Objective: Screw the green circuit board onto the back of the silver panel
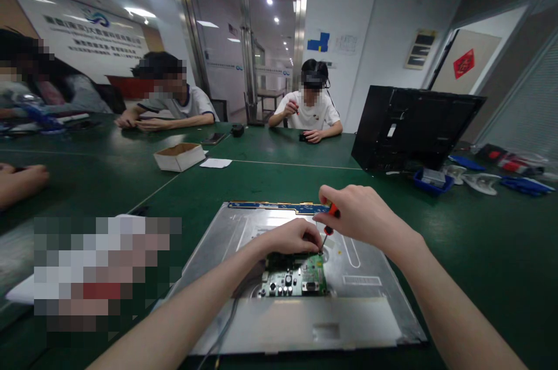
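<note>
My right hand (353, 210) is closed around the red and black handle of a screwdriver (328, 230). The tool slants down, its tip at the upper right corner of a green circuit board (296, 277). Right beside that tip, my left hand (299, 236) has its thumb and fingers pinched together over the board's top edge; what lies between them is hidden. The board sits on the bare metal back of a flat display panel (370, 312). A narrow blue circuit strip (270, 207) runs along the panel's far edge, and dark cables (229, 323) trail from the board's left side.
A black monitor casing (418, 126) stands at right, by a blue tray (433, 181) and blue gloves (527, 185). An open white box (179, 156) and paper (216, 162) lie ahead on the green table (270, 181). Several people sit around it; another person's hand (24, 181) rests at left.
</note>
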